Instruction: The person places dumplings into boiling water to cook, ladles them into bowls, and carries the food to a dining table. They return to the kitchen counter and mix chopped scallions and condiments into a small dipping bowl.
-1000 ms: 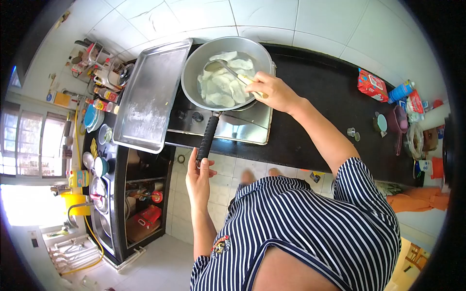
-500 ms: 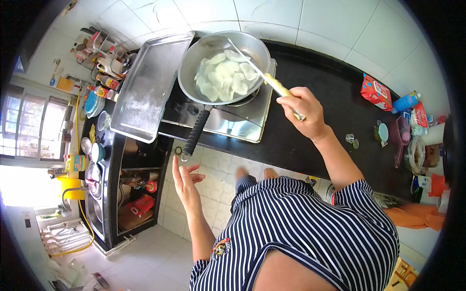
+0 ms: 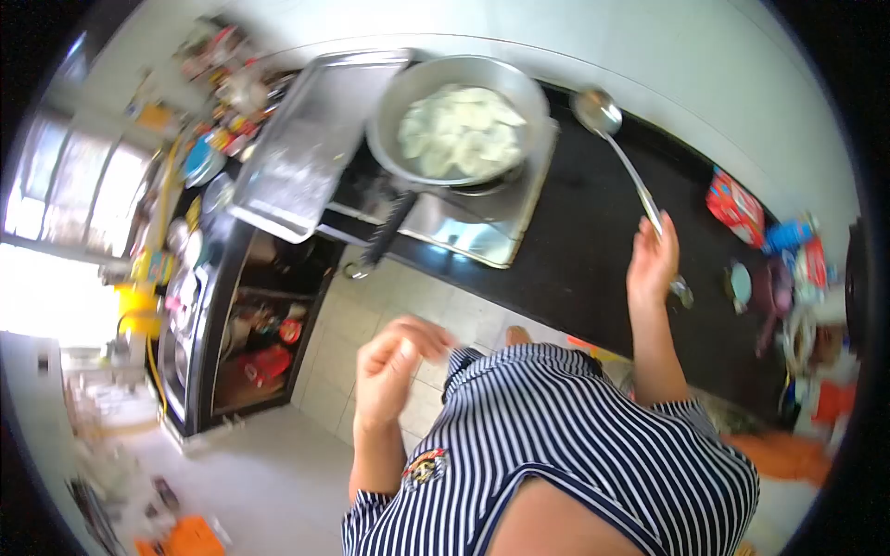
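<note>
My right hand [image 3: 653, 264] holds the end of the long handle of a metal ladle [image 3: 629, 167] over the black counter. The round bowl of the ladle points away, close to the back wall. To the left, a deep grey pan [image 3: 386, 153] with a black ribbed handle [image 3: 389, 230] sits on the stove; pale, flat pieces that look like dumplings [image 3: 462, 130] lie in it. My left hand [image 3: 394, 366], somewhat blurred, hangs in front of the counter below the pan handle. Its fingers are loosely bent, and nothing shows in them.
A metal tray [image 3: 287, 176] with white powder on it lies left of the pan. The steel stove top [image 3: 464, 227] is under the pan. A red packet [image 3: 734, 208] and a blue can [image 3: 788, 234] stand at the right. An open cabinet [image 3: 269, 343] is lower left.
My right hand has moved right with the ladle, out of the pan and over the counter. My left hand's fingers have bent. The view has shifted.
</note>
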`<state>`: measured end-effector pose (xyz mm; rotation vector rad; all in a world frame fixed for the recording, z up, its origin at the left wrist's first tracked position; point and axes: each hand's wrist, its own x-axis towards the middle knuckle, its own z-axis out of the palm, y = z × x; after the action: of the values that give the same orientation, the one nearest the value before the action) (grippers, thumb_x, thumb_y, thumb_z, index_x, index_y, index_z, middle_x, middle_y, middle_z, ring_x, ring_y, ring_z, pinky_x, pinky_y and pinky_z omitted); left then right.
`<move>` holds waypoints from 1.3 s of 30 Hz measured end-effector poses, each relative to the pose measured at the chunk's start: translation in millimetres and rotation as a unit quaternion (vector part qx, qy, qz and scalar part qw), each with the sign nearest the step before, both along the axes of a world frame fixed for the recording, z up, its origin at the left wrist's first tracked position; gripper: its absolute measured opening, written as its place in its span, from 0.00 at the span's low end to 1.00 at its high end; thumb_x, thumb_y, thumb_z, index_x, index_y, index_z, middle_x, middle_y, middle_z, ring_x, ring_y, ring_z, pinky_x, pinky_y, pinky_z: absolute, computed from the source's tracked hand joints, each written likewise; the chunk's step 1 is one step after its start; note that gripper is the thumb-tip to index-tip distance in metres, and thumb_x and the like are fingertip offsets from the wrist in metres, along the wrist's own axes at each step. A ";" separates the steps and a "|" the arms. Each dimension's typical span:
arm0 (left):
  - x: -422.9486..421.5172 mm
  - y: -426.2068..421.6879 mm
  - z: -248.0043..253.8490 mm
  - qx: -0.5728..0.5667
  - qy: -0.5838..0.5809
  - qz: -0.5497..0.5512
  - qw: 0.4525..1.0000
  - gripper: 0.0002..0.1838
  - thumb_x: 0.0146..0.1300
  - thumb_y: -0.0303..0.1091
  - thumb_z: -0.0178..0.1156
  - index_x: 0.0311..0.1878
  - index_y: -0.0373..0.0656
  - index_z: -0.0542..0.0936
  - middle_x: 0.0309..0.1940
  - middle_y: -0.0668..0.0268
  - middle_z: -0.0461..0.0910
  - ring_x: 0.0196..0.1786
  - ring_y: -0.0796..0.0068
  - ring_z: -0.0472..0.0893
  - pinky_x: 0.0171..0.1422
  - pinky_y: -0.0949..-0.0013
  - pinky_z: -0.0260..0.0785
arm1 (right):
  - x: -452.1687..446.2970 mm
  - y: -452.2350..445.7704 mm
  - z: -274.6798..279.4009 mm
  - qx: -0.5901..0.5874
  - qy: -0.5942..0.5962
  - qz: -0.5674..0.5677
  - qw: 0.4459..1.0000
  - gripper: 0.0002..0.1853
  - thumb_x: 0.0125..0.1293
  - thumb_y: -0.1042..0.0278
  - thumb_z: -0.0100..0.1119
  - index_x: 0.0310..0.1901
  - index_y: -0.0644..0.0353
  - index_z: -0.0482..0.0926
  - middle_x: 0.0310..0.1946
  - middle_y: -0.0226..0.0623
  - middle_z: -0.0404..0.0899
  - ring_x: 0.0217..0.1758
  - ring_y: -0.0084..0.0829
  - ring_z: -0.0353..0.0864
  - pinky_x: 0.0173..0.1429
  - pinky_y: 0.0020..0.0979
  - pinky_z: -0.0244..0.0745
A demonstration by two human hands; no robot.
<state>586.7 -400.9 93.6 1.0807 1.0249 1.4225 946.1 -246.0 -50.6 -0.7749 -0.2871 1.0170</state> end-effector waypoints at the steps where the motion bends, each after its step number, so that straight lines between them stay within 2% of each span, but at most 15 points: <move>1: 9.5 2.1 22.2 0.092 -0.116 -0.143 0.979 0.23 0.74 0.42 0.50 0.25 0.38 0.79 0.21 0.64 0.77 0.36 0.61 0.81 0.58 0.51 0.70 | 9.5 -8.3 -20.7 0.012 -0.025 0.004 1.000 0.16 0.71 0.64 0.58 0.56 0.62 0.76 0.39 0.36 0.82 0.40 0.25 0.83 0.41 0.23 0.77; 4: 22.9 7.7 79.9 0.338 -0.283 -0.440 0.782 0.35 0.75 0.59 0.37 0.17 0.45 0.72 0.19 0.63 0.77 0.26 0.67 0.80 0.72 0.35 0.53 | 9.1 -33.9 -53.9 -0.058 -0.057 -0.020 0.996 0.21 0.71 0.64 0.58 0.62 0.62 0.71 0.44 0.39 0.81 0.48 0.28 0.82 0.51 0.26 0.77; 6: 32.5 -5.9 94.2 0.389 -0.319 -0.445 0.741 0.37 0.71 0.67 0.38 0.15 0.47 0.67 0.18 0.64 0.75 0.22 0.68 0.79 0.74 0.35 0.47 | 5.1 -45.6 -76.9 -0.075 -0.051 -0.025 0.996 0.24 0.71 0.63 0.59 0.64 0.62 0.68 0.47 0.41 0.79 0.49 0.30 0.81 0.53 0.27 0.77; 10: 21.3 -21.1 115.2 0.414 -0.311 -0.517 0.682 0.37 0.70 0.63 0.47 0.13 0.42 0.72 0.10 0.69 0.65 0.10 0.77 0.63 0.45 0.56 0.74 | -18.1 -60.3 -84.9 -0.088 -0.062 -0.007 0.994 0.26 0.70 0.61 0.61 0.64 0.61 0.67 0.46 0.38 0.79 0.47 0.27 0.81 0.52 0.26 0.77; 13: -16.9 -64.9 117.4 0.367 -0.414 -0.392 0.735 0.41 0.70 0.68 0.40 0.07 0.47 0.63 0.08 0.69 0.61 0.10 0.75 0.64 0.62 0.45 0.66 | -29.2 -72.0 -112.6 -0.136 -0.145 0.039 0.979 0.21 0.69 0.60 0.61 0.59 0.60 0.71 0.43 0.34 0.81 0.44 0.24 0.81 0.48 0.24 0.76; 14: -25.2 -65.0 118.9 0.378 -0.391 -0.400 0.737 0.40 0.70 0.68 0.41 0.08 0.47 0.63 0.08 0.69 0.60 0.10 0.75 0.64 0.61 0.46 0.67 | -31.7 -71.4 -117.4 -0.165 -0.197 0.018 0.966 0.09 0.69 0.61 0.62 0.42 0.57 0.78 0.35 0.29 0.81 0.33 0.19 0.79 0.36 0.22 0.75; 16: -46.0 -77.4 116.7 0.391 -0.368 -0.402 0.742 0.40 0.70 0.67 0.42 0.08 0.46 0.64 0.07 0.69 0.60 0.10 0.75 0.64 0.60 0.48 0.69 | -31.8 -72.6 -117.9 -0.219 -0.301 0.044 0.927 0.11 0.69 0.57 0.62 0.43 0.57 0.78 0.33 0.28 0.79 0.30 0.18 0.77 0.35 0.23 0.73; 18: -72.4 -98.7 114.4 0.369 -0.350 -0.425 0.748 0.40 0.70 0.67 0.42 0.08 0.46 0.64 0.07 0.69 0.60 0.11 0.75 0.64 0.60 0.48 0.67 | -34.4 -66.4 -116.2 -0.307 -0.449 0.073 0.836 0.17 0.67 0.50 0.62 0.41 0.57 0.79 0.26 0.25 0.72 0.23 0.18 0.71 0.30 0.26 0.70; 21: -93.4 -130.9 117.5 0.425 -0.409 -0.292 0.753 0.39 0.71 0.66 0.43 0.09 0.46 0.65 0.07 0.69 0.60 0.10 0.74 0.63 0.60 0.47 0.65 | -26.3 -54.1 -142.7 -0.325 -0.773 -0.040 0.543 0.17 0.63 0.52 0.65 0.39 0.60 0.80 0.32 0.42 0.80 0.34 0.43 0.81 0.39 0.43 0.75; 22: -106.8 -138.9 121.4 0.444 -0.427 -0.242 0.749 0.39 0.71 0.65 0.43 0.09 0.46 0.65 0.07 0.69 0.60 0.10 0.74 0.63 0.61 0.47 0.64 | -31.3 -52.8 -139.8 -0.336 -0.753 -0.037 0.565 0.17 0.62 0.53 0.65 0.41 0.60 0.80 0.38 0.50 0.80 0.43 0.55 0.79 0.49 0.50 0.72; 26: -190.7 -174.0 136.5 0.384 -0.335 -0.365 0.779 0.39 0.71 0.64 0.45 0.09 0.46 0.66 0.07 0.70 0.59 0.11 0.74 0.62 0.62 0.46 0.62 | -53.0 -72.9 -125.9 -0.374 -0.757 -0.003 0.536 0.26 0.63 0.53 0.63 0.60 0.57 0.75 0.55 0.51 0.74 0.57 0.51 0.75 0.62 0.43 0.70; 31: -255.6 -208.7 120.5 0.437 -0.386 -0.302 0.754 0.38 0.71 0.64 0.45 0.08 0.47 0.64 0.08 0.71 0.58 0.11 0.75 0.62 0.63 0.46 0.61 | -165.6 -169.0 -70.7 -0.326 -0.755 -0.094 0.561 0.23 0.69 0.61 0.53 0.63 0.60 0.71 0.55 0.51 0.74 0.58 0.50 0.75 0.61 0.42 0.70; 35: -324.0 -214.4 117.0 0.367 -0.362 -0.326 0.792 0.38 0.71 0.64 0.45 0.08 0.48 0.63 0.08 0.71 0.57 0.11 0.75 0.62 0.63 0.45 0.61 | -202.9 -239.6 -143.2 -0.263 -0.816 0.099 0.505 0.18 0.68 0.66 0.52 0.59 0.56 0.74 0.55 0.50 0.74 0.55 0.47 0.78 0.55 0.44 0.73; 37: -348.5 -206.4 118.0 0.358 -0.403 -0.304 0.785 0.38 0.71 0.64 0.45 0.08 0.48 0.63 0.08 0.71 0.57 0.12 0.75 0.63 0.62 0.42 0.62 | -208.3 -270.4 -220.2 -0.137 -0.895 0.167 0.390 0.16 0.65 0.72 0.54 0.55 0.59 0.75 0.49 0.49 0.78 0.49 0.46 0.80 0.50 0.44 0.75; 39: -379.2 -193.6 115.9 0.371 -0.403 -0.292 0.784 0.38 0.71 0.64 0.46 0.08 0.49 0.63 0.08 0.72 0.58 0.12 0.75 0.63 0.61 0.42 0.62 | -286.5 -284.3 -186.8 -0.206 -0.824 0.364 0.382 0.13 0.62 0.76 0.52 0.49 0.59 0.77 0.41 0.48 0.81 0.43 0.45 0.82 0.44 0.43 0.75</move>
<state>207.5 -594.5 209.5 1.0049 -0.5238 1.5260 659.6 -530.3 -237.4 -2.0881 -2.4028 0.6485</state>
